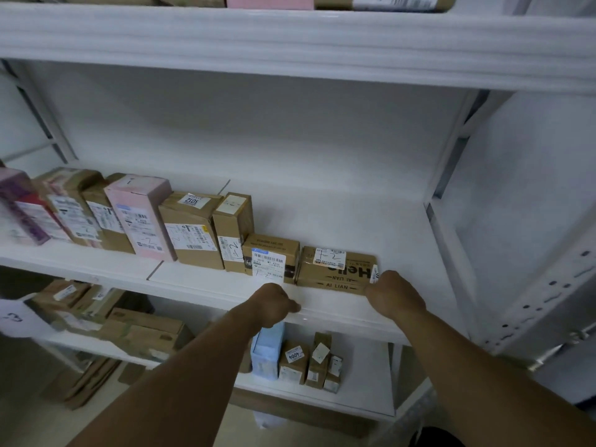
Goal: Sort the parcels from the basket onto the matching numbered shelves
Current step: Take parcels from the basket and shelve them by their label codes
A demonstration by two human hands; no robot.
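Now the brown box (335,269) sits on the middle shelf (354,221), at the right end of the row of parcels (190,227). The right hand (398,296) touches its near right corner; its fingers are hidden, so a grip cannot be told. The left hand (274,303) is a fist at the shelf's near edge, holding nothing.

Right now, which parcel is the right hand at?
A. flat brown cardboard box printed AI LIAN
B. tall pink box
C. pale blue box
A: the right hand is at the front right corner of the flat brown cardboard box printed AI LIAN, last in the row on the white shelf.
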